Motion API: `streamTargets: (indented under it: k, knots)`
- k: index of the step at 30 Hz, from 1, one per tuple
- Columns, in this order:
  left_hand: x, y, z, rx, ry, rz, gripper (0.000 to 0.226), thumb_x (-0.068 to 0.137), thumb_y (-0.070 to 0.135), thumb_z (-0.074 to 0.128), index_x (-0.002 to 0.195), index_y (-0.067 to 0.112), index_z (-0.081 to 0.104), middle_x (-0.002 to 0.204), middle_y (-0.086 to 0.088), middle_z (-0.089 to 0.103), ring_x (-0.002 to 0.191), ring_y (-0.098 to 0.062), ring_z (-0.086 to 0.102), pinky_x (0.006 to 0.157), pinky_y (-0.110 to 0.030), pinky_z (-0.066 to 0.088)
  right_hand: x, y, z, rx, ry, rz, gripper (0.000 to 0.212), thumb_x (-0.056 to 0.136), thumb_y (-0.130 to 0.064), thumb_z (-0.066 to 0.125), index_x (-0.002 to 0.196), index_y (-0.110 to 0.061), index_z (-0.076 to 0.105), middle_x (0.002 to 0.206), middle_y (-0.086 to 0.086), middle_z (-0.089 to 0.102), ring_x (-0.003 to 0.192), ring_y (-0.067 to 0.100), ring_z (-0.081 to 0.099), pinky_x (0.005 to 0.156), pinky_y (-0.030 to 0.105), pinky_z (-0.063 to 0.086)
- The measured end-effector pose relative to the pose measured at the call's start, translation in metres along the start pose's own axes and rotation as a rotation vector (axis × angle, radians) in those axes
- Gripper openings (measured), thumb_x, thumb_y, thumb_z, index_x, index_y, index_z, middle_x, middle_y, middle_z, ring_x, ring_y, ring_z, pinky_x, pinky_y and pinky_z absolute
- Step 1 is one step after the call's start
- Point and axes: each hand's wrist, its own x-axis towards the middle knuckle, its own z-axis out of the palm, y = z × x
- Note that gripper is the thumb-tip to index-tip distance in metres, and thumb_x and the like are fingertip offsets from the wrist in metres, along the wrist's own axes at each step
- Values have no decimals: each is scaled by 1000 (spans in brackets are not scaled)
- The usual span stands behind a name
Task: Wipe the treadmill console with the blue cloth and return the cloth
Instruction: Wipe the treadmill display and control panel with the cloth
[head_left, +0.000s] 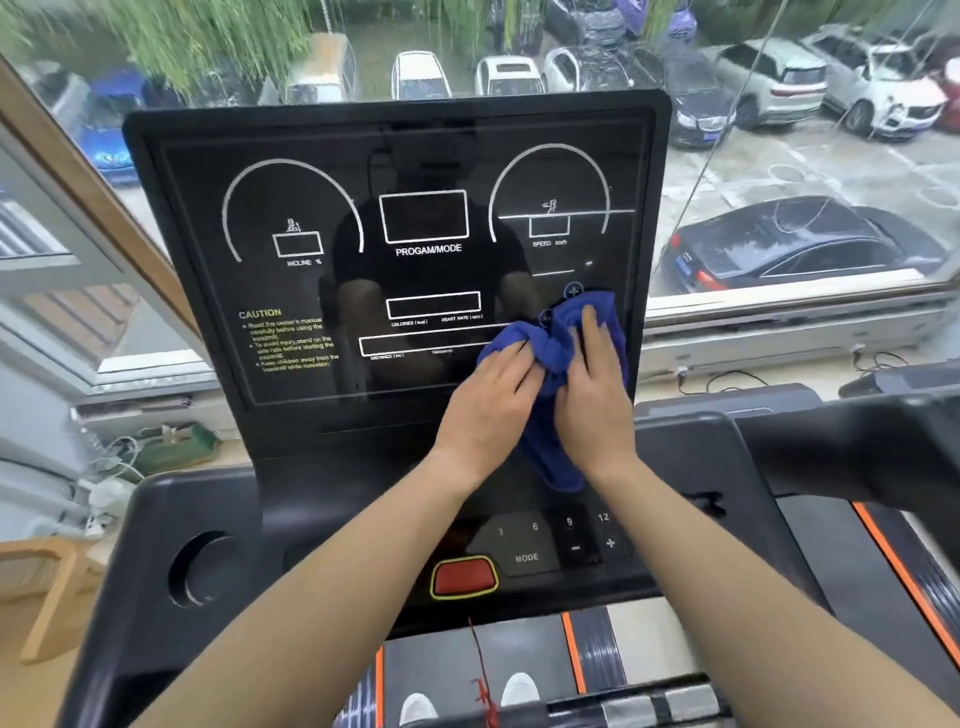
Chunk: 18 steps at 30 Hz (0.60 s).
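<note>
**Head view**

1. The blue cloth (558, 353) is bunched against the lower right part of the treadmill console (291, 291), over the display panel's right edge. A loose tail hangs down between the wrists toward the key area.
2. The left hand (493, 400) lies on the cloth's left portion with its fingers nearly straight. The fingertips meet a raised fold, and no pinch is visible.
3. The right hand (597, 395) lies flat on the cloth's right portion, fingers straight and pointing up the panel.
4. The 2 hands sit side by side, almost touching. Judgement: flat palms spread pressure over the glossy panel, and 2 hands stop the bunched cloth from sliding down the tilted face.
5. The MODE key (526, 557) and the red stop button (464, 576) lie below the hands, uncovered.
6. Judgement: wiping is in progress. The left dial and centre readouts are well apart from the cloth. Returning the cloth is not yet done, and its storage place is not visible.
</note>
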Motion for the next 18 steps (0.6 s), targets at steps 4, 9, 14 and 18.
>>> streamTargets:
  k: [4, 9, 14, 18]
  knots:
    - [-62, -44, -9, 169, -155, -12, 40, 93, 13, 50, 131, 5, 60, 137, -17, 59, 130, -34, 52, 115, -45, 35, -29, -37, 52, -137, -189, -135, 80, 89, -7, 52, 156, -5, 9, 164, 14, 1, 153, 30, 0, 123, 43, 12]
    - [-149, -119, -53, 294, -103, -176, 39, 88, 4, 57, 126, -2, 59, 126, -23, 63, 120, -39, 58, 108, -47, 45, -27, -112, 100, -310, -350, -656, 72, 97, -27, 42, 156, -8, 5, 164, 6, -3, 154, 25, -2, 122, 39, -5]
    - [-194, -147, -95, 314, -49, -438, 37, 85, 19, 61, 118, 4, 66, 109, -12, 71, 84, -28, 68, 55, -36, 55, -31, -186, 138, -374, -475, -897, 65, 100, -25, 39, 158, -11, 13, 167, 4, 3, 154, 25, -1, 122, 39, -3]
    - [-217, -139, -108, 185, -145, -583, 16, 79, 30, 56, 76, 15, 59, 73, -2, 62, 62, -27, 64, 45, -33, 44, -68, -193, 148, -268, -617, -854, 50, 99, -24, 46, 147, -11, 45, 165, 3, 21, 153, 24, 15, 122, 41, 4]
